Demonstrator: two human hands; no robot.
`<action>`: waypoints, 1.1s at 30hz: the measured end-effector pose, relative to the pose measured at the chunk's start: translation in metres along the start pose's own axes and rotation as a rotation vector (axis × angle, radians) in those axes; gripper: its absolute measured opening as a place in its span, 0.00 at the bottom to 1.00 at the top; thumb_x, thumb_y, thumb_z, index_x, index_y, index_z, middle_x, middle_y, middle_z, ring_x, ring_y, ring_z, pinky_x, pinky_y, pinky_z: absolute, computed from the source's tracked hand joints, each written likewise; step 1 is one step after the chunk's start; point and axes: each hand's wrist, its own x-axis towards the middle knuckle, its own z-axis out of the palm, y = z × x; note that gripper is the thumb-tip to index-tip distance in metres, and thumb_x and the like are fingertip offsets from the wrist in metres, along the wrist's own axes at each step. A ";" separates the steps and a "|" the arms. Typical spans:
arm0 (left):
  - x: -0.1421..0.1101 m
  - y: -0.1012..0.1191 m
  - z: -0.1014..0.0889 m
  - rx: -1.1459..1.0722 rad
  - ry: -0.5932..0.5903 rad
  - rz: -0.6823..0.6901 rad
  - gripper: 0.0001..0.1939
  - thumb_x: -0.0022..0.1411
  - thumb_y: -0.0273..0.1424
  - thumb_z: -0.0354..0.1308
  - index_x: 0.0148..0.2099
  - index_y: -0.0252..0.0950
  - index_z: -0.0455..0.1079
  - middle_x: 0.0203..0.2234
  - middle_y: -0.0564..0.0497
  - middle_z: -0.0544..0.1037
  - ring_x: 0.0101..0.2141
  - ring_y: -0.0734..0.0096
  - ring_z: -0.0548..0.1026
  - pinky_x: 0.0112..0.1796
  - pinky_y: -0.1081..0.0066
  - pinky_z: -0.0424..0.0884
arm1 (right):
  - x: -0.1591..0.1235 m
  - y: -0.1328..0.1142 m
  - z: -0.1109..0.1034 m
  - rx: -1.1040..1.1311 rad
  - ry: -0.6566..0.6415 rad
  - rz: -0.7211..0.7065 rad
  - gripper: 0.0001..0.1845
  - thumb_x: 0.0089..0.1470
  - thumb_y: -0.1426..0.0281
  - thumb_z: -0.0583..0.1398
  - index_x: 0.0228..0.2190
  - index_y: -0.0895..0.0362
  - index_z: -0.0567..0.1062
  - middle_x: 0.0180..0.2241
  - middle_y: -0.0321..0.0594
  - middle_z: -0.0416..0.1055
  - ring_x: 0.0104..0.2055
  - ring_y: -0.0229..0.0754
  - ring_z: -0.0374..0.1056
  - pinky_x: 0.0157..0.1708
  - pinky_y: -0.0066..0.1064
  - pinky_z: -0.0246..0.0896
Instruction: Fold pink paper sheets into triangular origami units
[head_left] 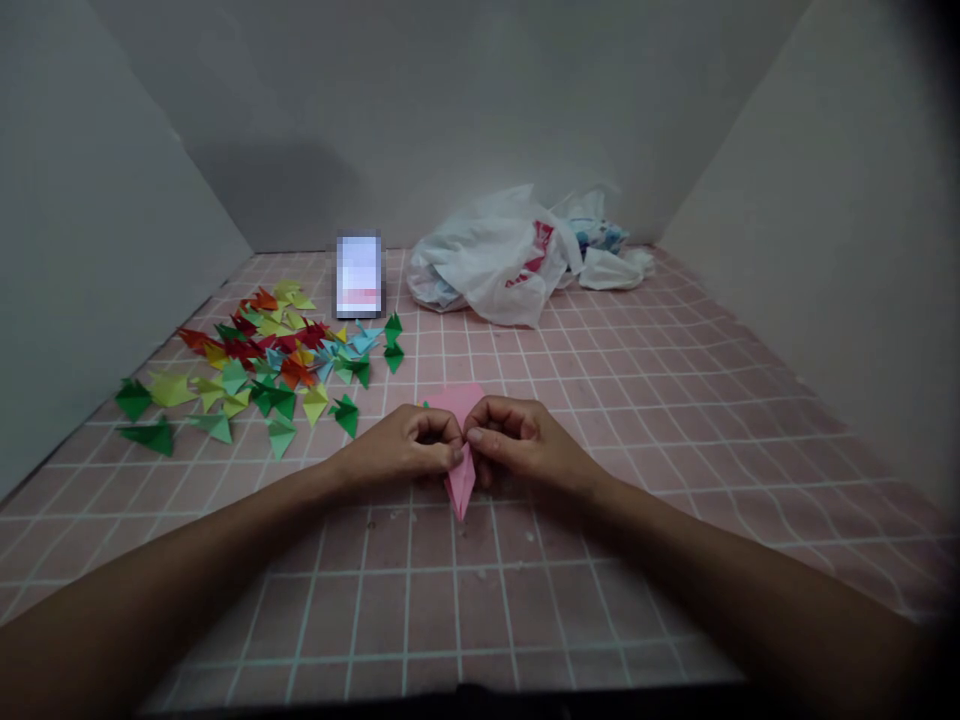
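Observation:
Between my two hands is a pink piece of folded origami paper [461, 488], its narrow point directed toward me. My left hand [420, 440] pinches it from the left with thumb and forefinger. From the right, my right hand [511, 438] closes on it too, thumb against the paper. The fingertips of both hands nearly meet over its middle. Just beyond the hands lies flat pink paper [456, 398]; whether it joins the folded piece is hidden. A small bit of green shows beside it.
Many coloured folded paper cranes [281, 395] are spread at the left. Behind them a phone [359, 275] stands upright, its screen lit and blurred. Crumpled white plastic bags [495, 255] lie at the back. A pink checked cloth [675, 400] covers the table, with walls on three sides.

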 end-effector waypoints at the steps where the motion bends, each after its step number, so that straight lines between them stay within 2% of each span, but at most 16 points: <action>1: 0.000 0.000 0.000 -0.005 0.002 0.002 0.10 0.52 0.36 0.60 0.27 0.35 0.65 0.20 0.56 0.67 0.23 0.76 0.63 0.26 0.73 0.57 | 0.000 0.000 0.000 -0.001 0.001 0.006 0.08 0.53 0.66 0.61 0.28 0.57 0.70 0.17 0.31 0.68 0.18 0.33 0.64 0.20 0.25 0.56; 11: 0.000 0.002 0.000 -0.002 0.012 0.007 0.10 0.52 0.36 0.59 0.28 0.34 0.66 0.20 0.56 0.68 0.23 0.76 0.64 0.25 0.74 0.57 | 0.000 -0.001 0.002 0.009 0.037 0.045 0.04 0.52 0.69 0.59 0.28 0.57 0.70 0.16 0.30 0.67 0.18 0.33 0.63 0.20 0.25 0.56; 16: -0.001 0.003 0.001 -0.034 0.024 0.016 0.10 0.52 0.35 0.59 0.27 0.34 0.65 0.20 0.57 0.67 0.22 0.78 0.63 0.25 0.74 0.56 | -0.001 -0.001 0.005 -0.007 0.043 -0.004 0.04 0.54 0.70 0.59 0.29 0.57 0.69 0.18 0.31 0.67 0.19 0.33 0.64 0.21 0.25 0.57; 23: 0.000 -0.004 0.003 -0.063 0.135 0.075 0.12 0.56 0.38 0.60 0.29 0.34 0.66 0.19 0.58 0.66 0.20 0.79 0.62 0.24 0.76 0.57 | -0.003 0.000 0.007 0.033 0.093 -0.028 0.11 0.58 0.62 0.60 0.30 0.56 0.68 0.21 0.31 0.67 0.21 0.33 0.63 0.22 0.26 0.58; 28: 0.002 -0.009 0.002 -0.058 0.187 0.112 0.12 0.58 0.38 0.61 0.33 0.34 0.68 0.22 0.56 0.69 0.22 0.79 0.66 0.24 0.77 0.61 | -0.002 0.000 0.006 -0.044 0.107 0.014 0.12 0.55 0.63 0.61 0.26 0.56 0.67 0.20 0.30 0.64 0.21 0.33 0.61 0.22 0.26 0.55; 33: 0.002 -0.009 0.003 -0.096 0.205 0.124 0.12 0.60 0.38 0.61 0.36 0.34 0.69 0.25 0.55 0.72 0.23 0.79 0.68 0.25 0.77 0.65 | -0.001 0.001 0.004 -0.317 0.182 -0.129 0.12 0.56 0.67 0.59 0.23 0.57 0.68 0.22 0.33 0.64 0.25 0.34 0.58 0.25 0.28 0.52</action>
